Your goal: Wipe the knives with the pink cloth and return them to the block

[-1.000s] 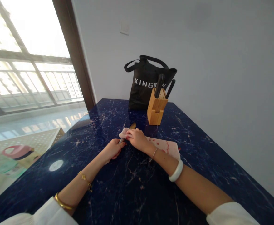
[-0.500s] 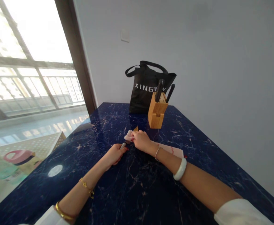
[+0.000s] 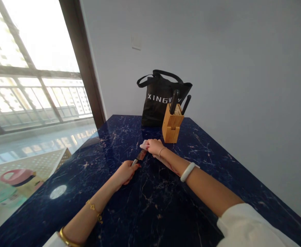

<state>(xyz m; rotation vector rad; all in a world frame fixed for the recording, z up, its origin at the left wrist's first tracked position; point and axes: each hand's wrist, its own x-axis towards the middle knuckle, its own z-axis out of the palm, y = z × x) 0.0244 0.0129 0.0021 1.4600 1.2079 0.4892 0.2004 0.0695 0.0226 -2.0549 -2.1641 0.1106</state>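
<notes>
My left hand [image 3: 127,171] is closed around the handle of a knife [image 3: 141,155], whose blade points away from me and to the right. A pale cloth [image 3: 144,144] is pinched in my right hand [image 3: 154,146] and wraps the far end of the blade, so the tip is hidden. More of the cloth trails under my right forearm toward the wrist. Just beyond my right hand stands a wooden knife block [image 3: 170,132] with two black-handled knives [image 3: 175,101] in it.
Behind the block a black tote bag [image 3: 153,109] rests near the wall. The dark blue marble-patterned table [image 3: 150,212] spans the foreground. Left of it, a white perforated basket [image 3: 50,164] holds a pink-lidded bottle [image 3: 18,176]. A window and railing are farther left.
My right hand has slid the cloth away from the handle toward the blade's tip, showing more blade. My left hand keeps its hold on the knife.
</notes>
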